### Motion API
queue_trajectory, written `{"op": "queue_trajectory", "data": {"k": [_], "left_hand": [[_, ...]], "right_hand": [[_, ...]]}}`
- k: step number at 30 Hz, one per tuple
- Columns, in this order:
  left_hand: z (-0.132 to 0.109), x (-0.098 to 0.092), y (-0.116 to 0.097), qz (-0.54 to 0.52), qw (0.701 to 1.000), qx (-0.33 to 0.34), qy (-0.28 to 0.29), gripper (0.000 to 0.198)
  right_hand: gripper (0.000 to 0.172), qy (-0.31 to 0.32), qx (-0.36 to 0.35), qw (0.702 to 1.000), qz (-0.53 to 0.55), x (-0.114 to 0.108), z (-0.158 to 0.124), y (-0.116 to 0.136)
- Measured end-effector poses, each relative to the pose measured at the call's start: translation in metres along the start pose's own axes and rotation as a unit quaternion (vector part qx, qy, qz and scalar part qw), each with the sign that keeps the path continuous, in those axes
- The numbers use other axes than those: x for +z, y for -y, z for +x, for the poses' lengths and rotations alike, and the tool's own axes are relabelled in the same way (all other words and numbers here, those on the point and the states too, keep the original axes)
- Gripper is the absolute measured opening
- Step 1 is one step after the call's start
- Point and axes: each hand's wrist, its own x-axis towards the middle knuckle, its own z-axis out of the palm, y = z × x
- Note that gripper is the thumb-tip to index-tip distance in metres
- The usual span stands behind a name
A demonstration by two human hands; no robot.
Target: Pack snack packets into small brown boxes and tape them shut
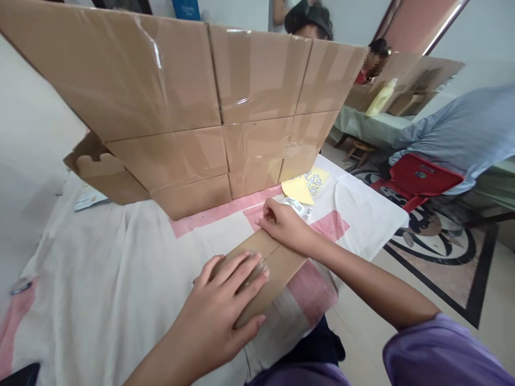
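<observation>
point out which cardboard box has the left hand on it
The long box nearest the camera, with the left hand spread over its top. No hand touches the notched box at far left or the tall cardboard wall.

The head-worn camera looks forward and down, close above the bare fingers (pixel 240 274). Beyond them, it faces a tall brown cardboard wall (pixel 173 91).

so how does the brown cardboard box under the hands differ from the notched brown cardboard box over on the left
The near brown cardboard box has a covered top with a seam along it; the notched brown cardboard box is open at the top. The near box lies under the spread left hand; the notched box stands farther away, with no hand on it. Both are brown cardboard on the whitish cloth.
</observation>
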Motion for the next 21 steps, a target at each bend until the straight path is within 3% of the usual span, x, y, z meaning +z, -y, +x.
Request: {"op": "queue_trajectory", "data": {"k": [3,8,12,16,21], "left_hand": [[-0.001,-0.001,0.002,0.045,0.998,0.031,0.016,0.056],[-0.002,0.002,0.002,0.099,0.994,0.054,0.001,0.076],[-0.002,0.011,0.004,0.11,0.992,0.064,-0.012,0.071],[-0.002,0.016,0.008,0.105,0.991,0.075,-0.021,0.07],[0.001,0.012,0.009,0.108,0.991,0.08,-0.017,0.063]], "right_hand": [[0.011,-0.05,-0.025,0.997,0.062,-0.014,0.008,-0.037],[0.019,-0.199,0.188,0.958,0.083,-0.06,0.012,-0.135],[0.025,-0.172,0.339,0.917,0.123,-0.083,0.017,-0.197],[0.036,-0.131,0.404,0.891,0.159,-0.08,0.033,-0.22],[0.033,-0.128,0.417,0.891,0.124,-0.094,0.032,-0.227]]}}
